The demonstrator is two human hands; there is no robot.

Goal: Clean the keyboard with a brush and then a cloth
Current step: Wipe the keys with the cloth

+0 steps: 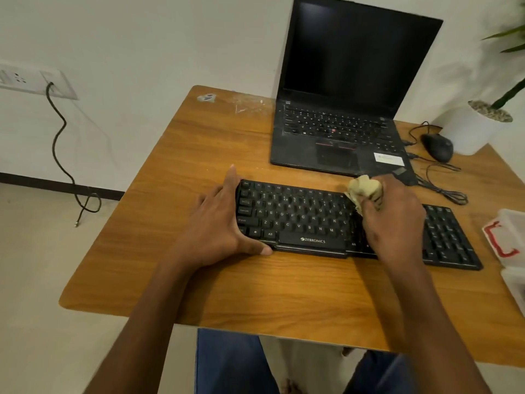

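Note:
A black keyboard [301, 217] lies across the wooden table [216, 149] in front of me. My left hand [218, 226] grips its left end, fingers along the far corner and thumb on the near edge. My right hand [395, 220] holds a crumpled yellowish cloth [363, 190] and presses it on the keys right of the middle, hiding that part of the keyboard. No brush is in view.
An open black laptop [343, 109] stands behind the keyboard. A black mouse [437, 147] and its cables lie at the right, beside a white plant pot [471, 129]. A clear plastic box [508, 237] sits at the table's right edge.

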